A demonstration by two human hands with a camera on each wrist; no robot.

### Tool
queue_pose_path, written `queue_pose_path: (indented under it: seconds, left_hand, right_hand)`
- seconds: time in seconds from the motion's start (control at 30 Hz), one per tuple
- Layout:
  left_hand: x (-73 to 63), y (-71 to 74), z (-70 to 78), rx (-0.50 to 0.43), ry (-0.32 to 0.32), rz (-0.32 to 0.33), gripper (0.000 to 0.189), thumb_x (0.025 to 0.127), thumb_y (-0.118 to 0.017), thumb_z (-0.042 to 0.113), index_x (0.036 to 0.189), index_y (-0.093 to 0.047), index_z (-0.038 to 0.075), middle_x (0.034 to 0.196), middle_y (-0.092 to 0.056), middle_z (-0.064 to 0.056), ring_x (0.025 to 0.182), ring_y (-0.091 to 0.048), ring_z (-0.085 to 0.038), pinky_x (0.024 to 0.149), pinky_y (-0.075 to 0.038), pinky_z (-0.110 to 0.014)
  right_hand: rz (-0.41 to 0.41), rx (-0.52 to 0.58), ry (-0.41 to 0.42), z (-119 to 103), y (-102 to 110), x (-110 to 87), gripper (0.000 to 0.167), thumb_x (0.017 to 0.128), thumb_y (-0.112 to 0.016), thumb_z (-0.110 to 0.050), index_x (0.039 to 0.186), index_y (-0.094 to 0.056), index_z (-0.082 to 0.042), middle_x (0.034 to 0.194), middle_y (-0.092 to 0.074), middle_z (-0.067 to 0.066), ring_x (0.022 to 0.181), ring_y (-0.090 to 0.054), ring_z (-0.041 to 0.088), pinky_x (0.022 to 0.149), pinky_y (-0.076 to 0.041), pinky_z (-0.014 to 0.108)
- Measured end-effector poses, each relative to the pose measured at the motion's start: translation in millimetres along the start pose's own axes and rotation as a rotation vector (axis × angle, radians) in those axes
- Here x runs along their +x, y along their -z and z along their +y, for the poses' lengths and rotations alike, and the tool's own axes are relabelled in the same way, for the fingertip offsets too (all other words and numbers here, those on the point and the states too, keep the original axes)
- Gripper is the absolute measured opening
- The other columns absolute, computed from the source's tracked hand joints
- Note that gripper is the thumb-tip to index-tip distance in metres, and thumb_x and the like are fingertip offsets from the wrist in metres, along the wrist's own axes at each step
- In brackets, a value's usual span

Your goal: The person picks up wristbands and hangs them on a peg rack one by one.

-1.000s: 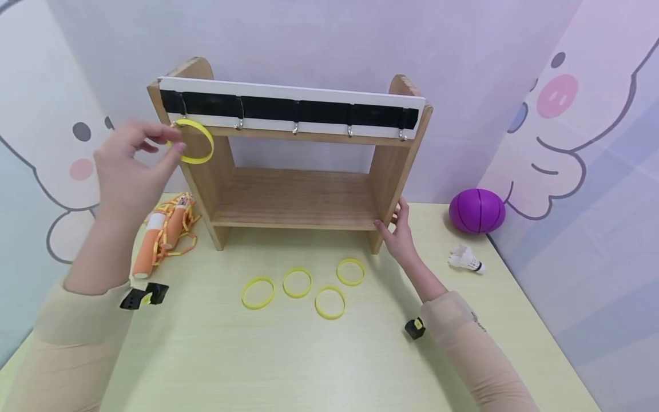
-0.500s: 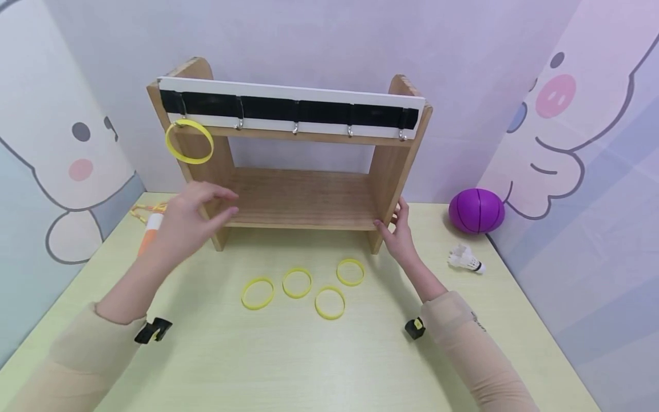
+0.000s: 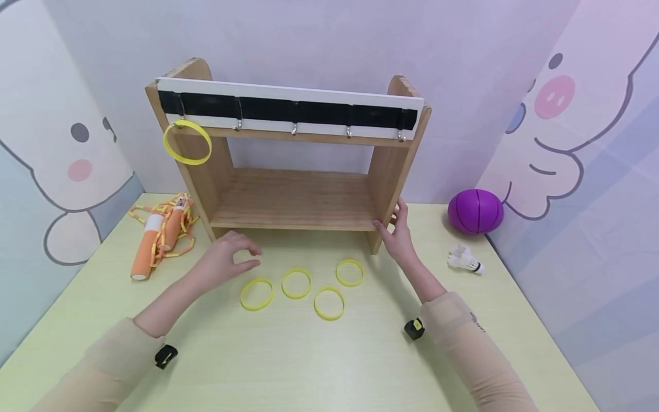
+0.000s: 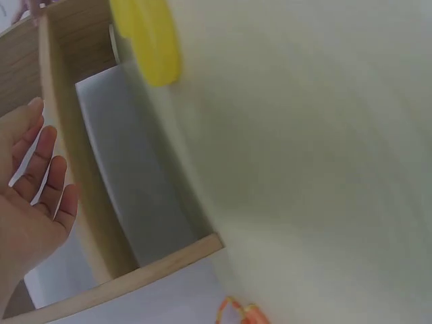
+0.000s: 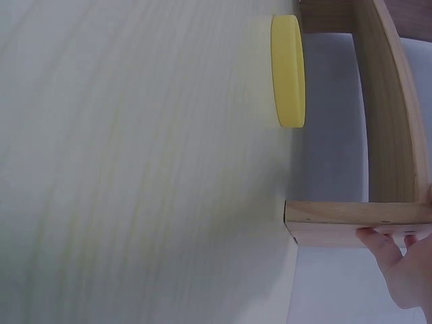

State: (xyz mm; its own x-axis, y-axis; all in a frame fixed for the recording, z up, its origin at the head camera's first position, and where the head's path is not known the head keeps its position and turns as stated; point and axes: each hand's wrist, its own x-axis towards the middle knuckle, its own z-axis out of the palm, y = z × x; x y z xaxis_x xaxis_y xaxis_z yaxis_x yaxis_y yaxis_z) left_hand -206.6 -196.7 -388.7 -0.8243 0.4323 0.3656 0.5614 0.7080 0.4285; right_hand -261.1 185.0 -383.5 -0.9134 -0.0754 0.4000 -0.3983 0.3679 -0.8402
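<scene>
In the head view a wooden shelf (image 3: 293, 200) bears a white rail (image 3: 226, 86) with a row of metal hooks. One yellow ring (image 3: 206, 154) hangs from the leftmost hook. On the table, in front of the shelf, lie several more rings, the leftmost ring (image 3: 257, 309) nearest to my left hand (image 3: 218, 266). That hand is over the table with thumb and fingers apart, holding nothing; the left wrist view shows its loosely bent fingers (image 4: 47, 175). My right hand (image 3: 400, 240) grips the shelf's right side panel, thumb at the front edge and fingers round the outer face.
An orange-handled jump rope (image 3: 149, 246) lies left of the shelf. At the right are a purple ball (image 3: 476, 212) and a white shuttlecock (image 3: 463, 259). Walls with cartoon prints stand behind and beside the table (image 3: 288, 366).
My left hand has let go of the yellow ring, which now hangs on the leftmost hook. It has come down and right towards the rings on the table. My right hand stays on the shelf.
</scene>
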Motion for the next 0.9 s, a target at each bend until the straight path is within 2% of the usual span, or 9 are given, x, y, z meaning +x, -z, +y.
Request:
queue_pose_path:
  seconds: [0.13, 0.27, 0.43, 0.53, 0.7, 0.9]
  left_hand:
    - [-3.6, -11.5, -9.3, -0.026, -0.002, -0.085, 0.015, 0.076, -0.079, 0.016, 0.088, -0.070, 0.015, 0.085, -0.066, 0.008, 0.090, -0.054, -0.018, 0.080, -0.046, -0.038]
    - [-5.5, -22.8, -21.6, -0.029, -0.044, -0.142, 0.014, 0.076, -0.079, 0.016, 0.086, -0.070, 0.015, 0.085, -0.066, 0.011, 0.087, -0.054, -0.017, 0.081, -0.042, -0.037]
    - [-4.5, -33.6, -31.4, -0.004, -0.089, -0.167, 0.013, 0.075, -0.080, 0.016, 0.084, -0.070, 0.016, 0.081, -0.065, 0.012, 0.081, -0.057, -0.014, 0.078, -0.042, -0.036]
    - [-2.8, -37.1, -34.5, -0.006, -0.094, -0.190, 0.013, 0.074, -0.080, 0.019, 0.081, -0.070, 0.018, 0.078, -0.064, 0.014, 0.078, -0.057, -0.008, 0.077, -0.044, -0.034]
    - [-0.9, -40.8, -35.5, -0.027, -0.077, -0.249, 0.013, 0.074, -0.080, 0.020, 0.076, -0.067, 0.022, 0.075, -0.061, 0.017, 0.076, -0.053, -0.008, 0.075, -0.042, -0.032]
    - [-0.6, -43.3, -33.5, -0.026, -0.053, -0.283, 0.014, 0.076, -0.079, 0.018, 0.073, -0.066, 0.021, 0.073, -0.060, 0.017, 0.075, -0.049, -0.010, 0.074, -0.041, -0.032]
  right_hand:
    - [-0.002, -0.005, -0.008, -0.6, -0.3, -0.4, 0.070, 0.092, -0.057, -0.001, 0.145, -0.012, -0.012, 0.134, -0.038, 0.030, 0.117, -0.048, 0.046, 0.092, -0.044, 0.057]
    - [-0.003, -0.011, -0.017, -0.8, -0.4, -1.0, 0.070, 0.092, -0.057, -0.001, 0.145, -0.011, -0.010, 0.134, -0.037, 0.030, 0.117, -0.048, 0.046, 0.092, -0.044, 0.057]
    - [0.011, 0.004, -0.005, 26.1, -2.3, 5.3, 0.073, 0.092, -0.058, -0.006, 0.146, -0.010, -0.016, 0.136, -0.037, 0.027, 0.117, -0.048, 0.044, 0.091, -0.044, 0.057]
    - [0.021, 0.016, 0.009, 38.3, -3.1, 8.7, 0.074, 0.092, -0.060, -0.009, 0.146, -0.012, -0.023, 0.136, -0.038, 0.024, 0.117, -0.049, 0.042, 0.090, -0.045, 0.057]
    - [0.020, 0.010, 0.001, 34.7, -2.6, 8.2, 0.073, 0.092, -0.059, -0.008, 0.146, -0.012, -0.024, 0.137, -0.038, 0.024, 0.117, -0.048, 0.041, 0.091, -0.045, 0.056]
    - [0.000, 0.020, 0.012, 10.2, -1.2, 3.4, 0.071, 0.092, -0.056, 0.000, 0.145, -0.011, -0.013, 0.136, -0.035, 0.030, 0.116, -0.047, 0.047, 0.090, -0.044, 0.059]
